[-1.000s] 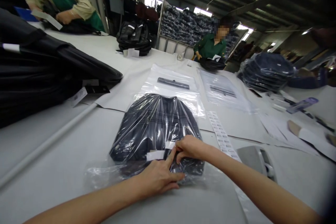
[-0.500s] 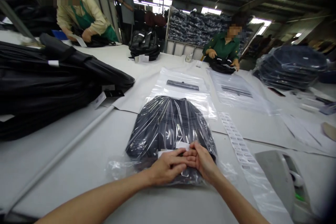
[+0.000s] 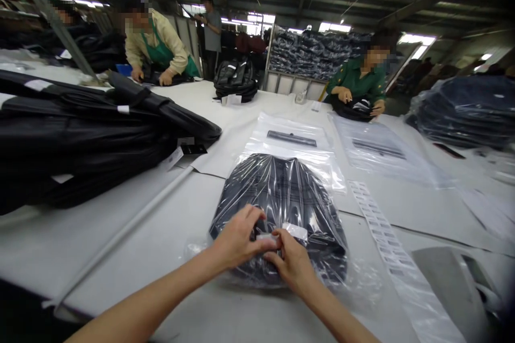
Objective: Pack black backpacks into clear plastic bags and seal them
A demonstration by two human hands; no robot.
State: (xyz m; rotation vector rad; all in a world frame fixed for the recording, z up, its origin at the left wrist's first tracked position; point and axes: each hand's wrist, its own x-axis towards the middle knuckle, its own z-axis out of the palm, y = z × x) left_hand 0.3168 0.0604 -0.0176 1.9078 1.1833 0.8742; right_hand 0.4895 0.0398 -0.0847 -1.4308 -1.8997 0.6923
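A dark backpack in a clear plastic bag (image 3: 277, 187) lies flat on the white table in front of me. Over its lower half, my left hand (image 3: 239, 238) has its fingers curved and spread, the thumb reaching to the right. My right hand (image 3: 293, 260) meets that thumb with curled fingertips; whatever they pinch is too small to make out. Between the hands shows a small white label (image 3: 265, 237). Another white label (image 3: 295, 231) sits just above my right hand. The bag's loose film crumples around the near edge.
Black bags (image 3: 100, 139) are heaped at left. Beyond the backpack lie flat clear bags (image 3: 292, 138). To the right are a strip of printed labels (image 3: 372, 220), a grey device (image 3: 446, 284) and wrapped bags (image 3: 462, 107). Two co-workers handle black bags across the table.
My hands have come apart from their overlapped pose; the left has shifted up and left, opening its fingers. The view has swung slightly left, and the backpack looks lower and farther right.
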